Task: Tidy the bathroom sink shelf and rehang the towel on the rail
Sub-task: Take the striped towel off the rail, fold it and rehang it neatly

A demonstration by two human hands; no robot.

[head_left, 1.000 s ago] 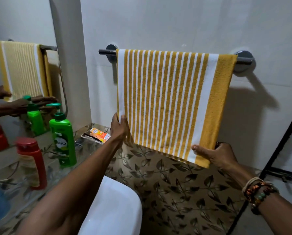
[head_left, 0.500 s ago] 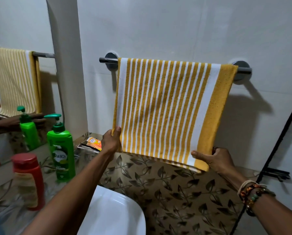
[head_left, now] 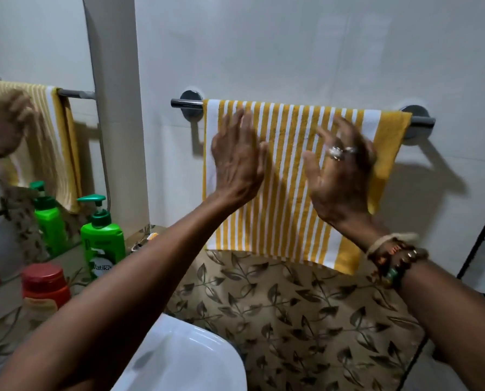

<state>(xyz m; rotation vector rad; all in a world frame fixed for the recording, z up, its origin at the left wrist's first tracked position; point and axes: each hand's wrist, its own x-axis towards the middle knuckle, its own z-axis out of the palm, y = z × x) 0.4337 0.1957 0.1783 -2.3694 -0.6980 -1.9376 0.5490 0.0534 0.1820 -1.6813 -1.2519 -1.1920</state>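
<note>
White tiled bathroom wall (head_left: pixel 292 38) at the far side, with a band of leaf-patterned tile (head_left: pixel 292 306) below and a mirror (head_left: pixel 24 38) to the left. Draped over the chrome towel rail (head_left: pixel 186 103) on that wall: the yellow-and-white striped towel (head_left: pixel 286 193), long axis running left to right along the bar, stripes vertical, lower edge sloping down toward the right in this view. Left hand (head_left: pixel 237 162) against the left half of the cloth, right hand (head_left: pixel 340 176) against the right half, both directly in front of the towel and about equally near it. Fingers (head_left: pixel 247 122) of both straight and spread, blurred by motion, gripping nothing; apparently flat on the fabric, contact hard to confirm. Probably smoothing the front face; as for rehanging, judged close to done. Rail stubs bare at both ends, a little more on the left, leaving slight room to slide the cloth sideways; open wall above and to the right. Near left, on the glass shelf (head_left: pixel 77 275): a green pump bottle (head_left: pixel 101 244) and a red-capped jar (head_left: pixel 45 289), upright and apart, plus a small orange item (head_left: pixel 152 237) farther back, mostly hidden by the left forearm. White sink basin (head_left: pixel 184 359) nearest, under the arms. Worth watching: a downward stroke dragging the front face lower and unbalancing the drape.
</note>
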